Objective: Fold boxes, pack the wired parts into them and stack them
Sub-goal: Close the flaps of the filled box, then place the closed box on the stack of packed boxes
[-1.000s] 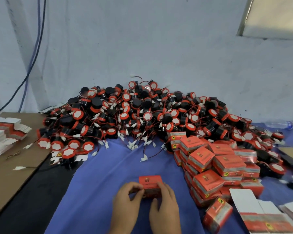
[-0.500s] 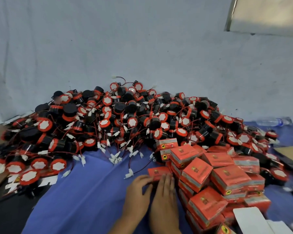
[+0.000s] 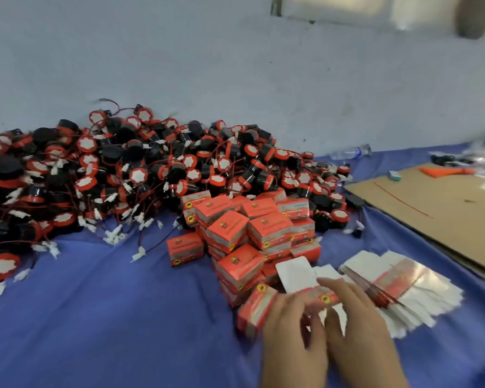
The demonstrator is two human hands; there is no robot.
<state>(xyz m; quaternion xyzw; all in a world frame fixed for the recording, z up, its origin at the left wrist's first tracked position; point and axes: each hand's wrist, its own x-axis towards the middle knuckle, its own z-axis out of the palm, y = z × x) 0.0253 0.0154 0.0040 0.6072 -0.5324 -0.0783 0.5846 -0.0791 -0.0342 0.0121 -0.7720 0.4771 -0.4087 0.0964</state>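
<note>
— The right hand's fingers (image 3: 339, 289): what are they doing?

— Lying long and fairly straight across the top flat box blank (image 3: 321, 296). They touch it and are not curled round it. The left hand's fingers (image 3: 301, 308) bend toward the same blank's near-left edge, but the blur hides whether they pinch it, so I cannot tell.

— And the hands themselves?

— The right hand (image 3: 359, 337) and left hand (image 3: 289, 343) sit side by side, low at the right of the view. They are over the near-left end of the fanned stack of blanks (image 3: 403, 289) on the blue cloth (image 3: 123, 317).

— How would that blank handle?

— I'd judge it to be light, thin printed card. It would bend easily and crease for good if crushed, and its glossy face may slide off its neighbours. It is best taken at an edge of the red middle band, thumb under and fingers over. The white tuck flap (image 3: 293, 273) is a poor hold, as it would fold.

— Which way does it lie?

— Flat, printed side up. Its long axis seems to run away from the person, with the flap at the far end leaning left toward the pile of packed boxes (image 3: 263, 231). One closed box (image 3: 256, 310) lies tilted just beside the left hand.

— The parts?

— The heap of wired parts (image 3: 140, 169) is well apart, at the far left against the wall.
</note>
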